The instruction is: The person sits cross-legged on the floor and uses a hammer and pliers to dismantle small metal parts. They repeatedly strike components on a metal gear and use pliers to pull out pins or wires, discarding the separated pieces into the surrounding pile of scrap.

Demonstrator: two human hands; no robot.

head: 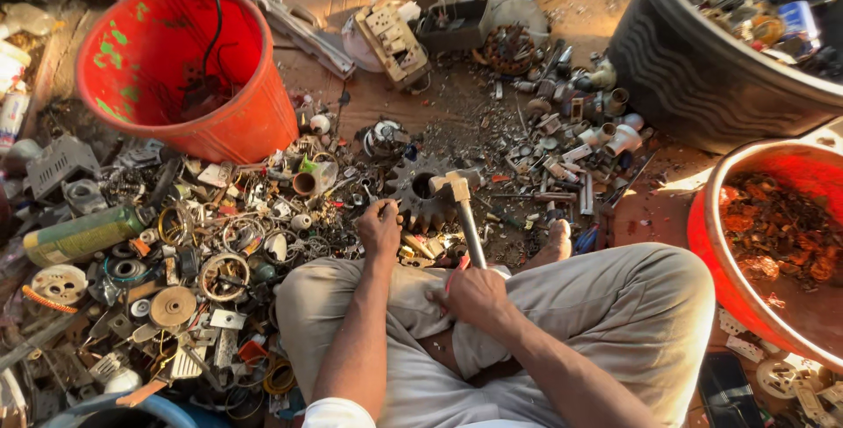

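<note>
Right hand (474, 294) clamps hammer (464, 217) handle — head up, over gear (421, 202) | left hand (379, 228) pinches 1 small part beside gear, nearer

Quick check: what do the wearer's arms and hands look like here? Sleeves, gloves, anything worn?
Both arms are bare from the upper arm down. No gloves, watch or rings show on the left hand or the right hand. A white short sleeve edge shows on the left upper arm at the bottom of the frame. The right arm's sleeve is out of frame.
</note>
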